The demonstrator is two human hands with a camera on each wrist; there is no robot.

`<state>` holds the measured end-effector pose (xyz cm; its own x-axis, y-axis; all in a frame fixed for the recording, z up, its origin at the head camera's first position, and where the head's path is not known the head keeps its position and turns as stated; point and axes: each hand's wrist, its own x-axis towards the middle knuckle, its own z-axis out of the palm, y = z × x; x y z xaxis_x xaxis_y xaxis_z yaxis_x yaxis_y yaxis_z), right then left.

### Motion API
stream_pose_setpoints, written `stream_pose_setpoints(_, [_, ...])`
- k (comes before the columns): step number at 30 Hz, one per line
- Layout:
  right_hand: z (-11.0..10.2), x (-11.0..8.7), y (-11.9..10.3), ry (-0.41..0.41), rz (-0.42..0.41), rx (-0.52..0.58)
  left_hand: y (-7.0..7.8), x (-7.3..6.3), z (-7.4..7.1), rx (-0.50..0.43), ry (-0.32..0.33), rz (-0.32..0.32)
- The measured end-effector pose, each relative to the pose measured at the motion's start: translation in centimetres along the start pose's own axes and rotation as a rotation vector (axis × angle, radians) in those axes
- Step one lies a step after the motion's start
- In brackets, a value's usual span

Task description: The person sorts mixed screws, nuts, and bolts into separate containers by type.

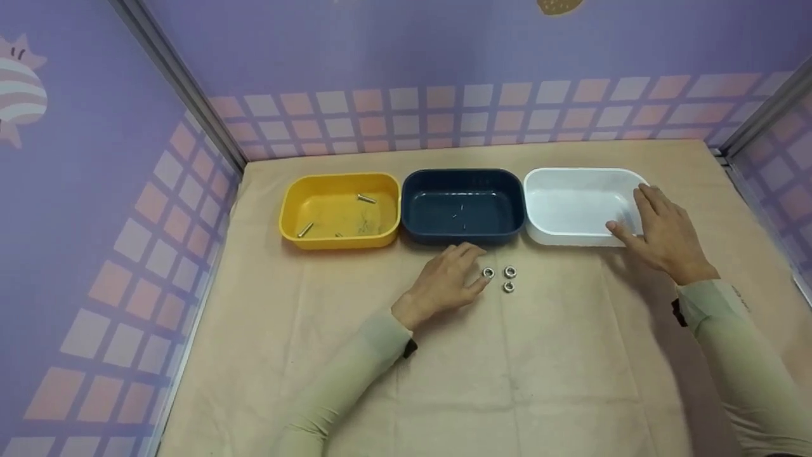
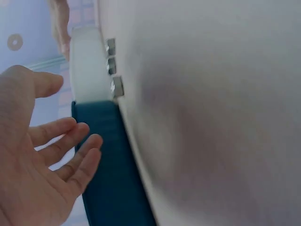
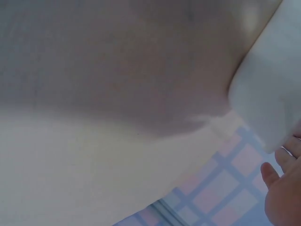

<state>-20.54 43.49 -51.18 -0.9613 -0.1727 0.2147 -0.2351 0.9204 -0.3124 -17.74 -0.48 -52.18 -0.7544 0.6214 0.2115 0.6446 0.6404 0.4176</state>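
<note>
Three shiny metal nuts lie on the cloth: a left one [image 1: 488, 272], an upper right one [image 1: 510, 271] and a lower right one [image 1: 509, 287]. Just left of them hovers my left hand [image 1: 447, 279], its fingers loosely spread and holding nothing. The left wrist view shows its fingers [image 2: 87, 160] in front of the dark blue bin [image 2: 115, 165]. At the right end of the white bin [image 1: 571, 239], my right hand [image 1: 669, 238] has its fingers extended along the rim, thumb apart over the near side. The white bin's inside looks bare.
A yellow bin [image 1: 342, 242] with several screws stands left of the dark blue bin, which has a few tiny thin pieces inside. All three bins form a row on the beige cloth [image 1: 507, 368]. Patterned panels [image 1: 380, 51] close off the back and sides.
</note>
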Motion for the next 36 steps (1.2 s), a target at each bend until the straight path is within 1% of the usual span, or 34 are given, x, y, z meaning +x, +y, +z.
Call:
stream_pose_setpoints(4, [0.1, 0.0, 0.7, -0.067, 0.040, 0.012, 0.6, 0.9, 0.8, 0.018, -0.089, -0.078])
stream_pose_setpoints(7, [0.2, 0.1, 1.0, -0.098, 0.061, 0.026, 0.8, 1.4, 1.1, 0.021, -0.132, -0.117])
stream_pose_setpoints(9, [0.3, 0.2, 1.1, -0.118, 0.074, 0.035, 0.8, 1.6, 1.4, 0.017, -0.147, -0.141])
stream_pose_setpoints(13, [0.6, 0.1, 1.3, -0.134, 0.088, 0.052, 0.6, 2.0, 1.8, 0.003, -0.147, -0.169])
stream_pose_setpoints(17, [0.7, 0.2, 1.4, -0.133, 0.092, 0.056, 0.4, 2.2, 2.2, -0.005, -0.138, -0.177])
stream_pose_setpoints(19, [0.7, 0.3, 1.5, -0.133, 0.096, 0.059, 0.3, 2.2, 2.5, -0.024, -0.137, -0.181])
stream_pose_setpoints(22, [0.7, 0.4, 1.5, -0.130, 0.102, 0.058, -0.1, 2.3, 2.8, -0.077, -0.127, -0.187])
stream_pose_setpoints(30, [0.8, 0.5, 1.5, -0.126, 0.096, 0.049, -1.7, 2.5, 3.1, -0.266, -0.108, -0.218])
stream_pose_setpoints(33, [0.8, 0.5, 1.6, -0.133, 0.095, 0.043, -2.1, 2.6, 3.2, -0.313, -0.105, -0.221])
stream_pose_setpoints(36, [0.9, 0.5, 1.6, -0.140, 0.103, 0.032, -2.1, 2.6, 3.2, -0.339, -0.107, -0.211])
